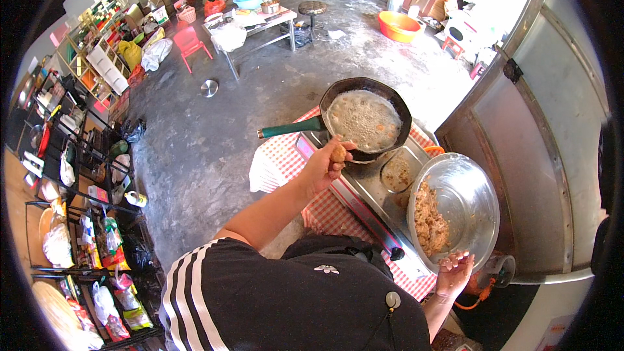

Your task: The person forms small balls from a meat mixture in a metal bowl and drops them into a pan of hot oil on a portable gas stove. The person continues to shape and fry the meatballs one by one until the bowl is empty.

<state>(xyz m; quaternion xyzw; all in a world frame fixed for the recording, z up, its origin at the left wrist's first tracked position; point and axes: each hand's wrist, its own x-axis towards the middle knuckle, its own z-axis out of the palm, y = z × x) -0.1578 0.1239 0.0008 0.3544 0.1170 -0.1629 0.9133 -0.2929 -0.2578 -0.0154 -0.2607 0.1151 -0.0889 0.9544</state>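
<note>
My left hand (325, 165) holds a small ball of minced mixture (338, 154), squeezed up by the thumb and fingers. It is beside the near rim of a dark frying pan (400, 102) with a green handle (292, 129). Inside the pan, bubbling oil (360, 114) surrounds several small pale-brown balls. My right hand (453, 274) is at the lower rim of a steel bowl (475, 200). Its palm is turned up, its fingers are apart and slightly bent, and no object shows in it. Minced mixture (431, 226) lies along the bowl's left side.
The pan sits on a two-burner gas stove (363, 200) over a red-checked cloth (278, 156). A metal-framed door (512, 156) stands close on the right, above an orange hose (480, 297). Packed shelves (87, 195) line the left. Farther off are a low table (263, 24) and an orange basin (399, 27).
</note>
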